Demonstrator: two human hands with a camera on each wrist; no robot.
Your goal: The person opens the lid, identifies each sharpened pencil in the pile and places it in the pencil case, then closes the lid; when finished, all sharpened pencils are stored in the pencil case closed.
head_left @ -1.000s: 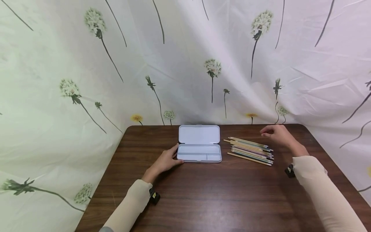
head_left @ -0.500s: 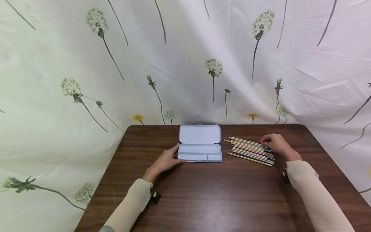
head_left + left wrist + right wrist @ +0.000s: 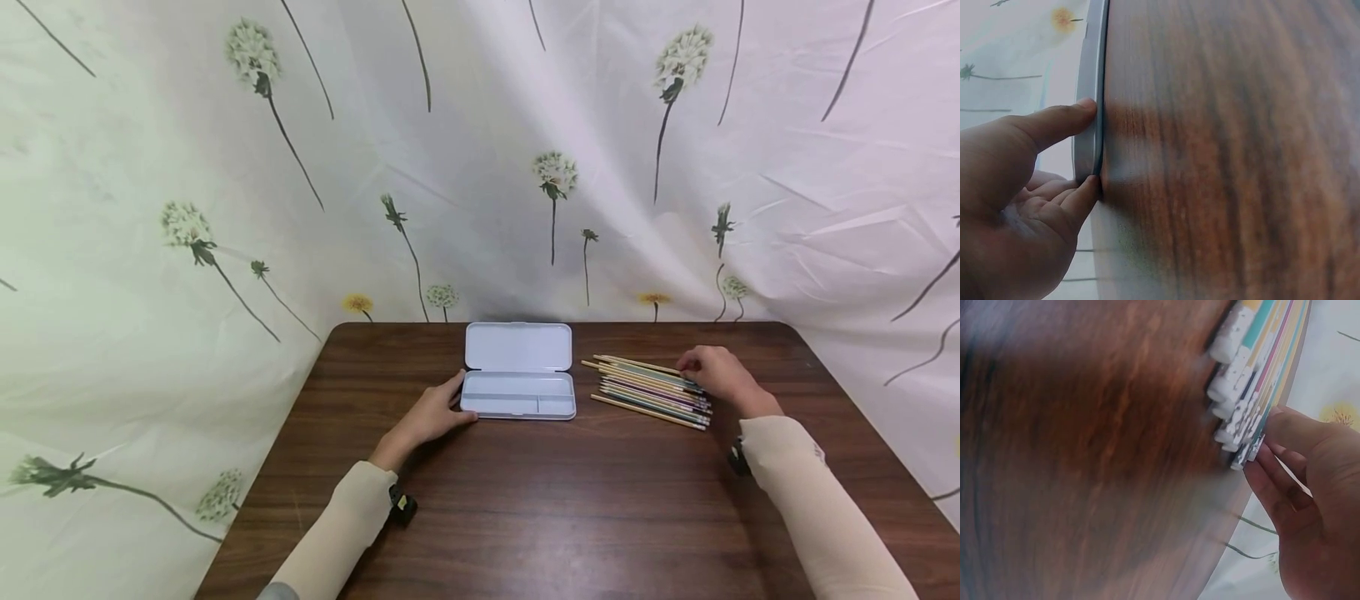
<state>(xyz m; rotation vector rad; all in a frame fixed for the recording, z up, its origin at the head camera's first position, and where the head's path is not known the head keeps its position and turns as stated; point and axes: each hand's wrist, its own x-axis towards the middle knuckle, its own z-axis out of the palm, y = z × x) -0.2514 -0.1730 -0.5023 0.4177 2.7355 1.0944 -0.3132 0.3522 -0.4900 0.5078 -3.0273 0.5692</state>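
Note:
A pale blue pencil case (image 3: 517,406) lies with its lid (image 3: 517,347) raised at the back of the table; its compartments hold nothing. My left hand (image 3: 426,415) holds the case's left end, thumb at the front corner and fingers at the side; the left wrist view shows the thumb (image 3: 1060,125) and fingertips on its edge. Right of the case lie several pencils (image 3: 645,390) side by side, eraser ends to the right. My right hand (image 3: 720,375) pinches a pencil at the far side of the bunch near its eraser end. In the right wrist view, fingers partly hide that pencil.
The brown wooden table (image 3: 525,500) ends at a hanging white cloth (image 3: 465,167) printed with dandelions. A small black device (image 3: 402,505) is worn on the left wrist, another (image 3: 738,457) on the right.
From above the table's back right, my right hand has come left and down to the pencils and taken hold of one at its end. The left hand stays on the case.

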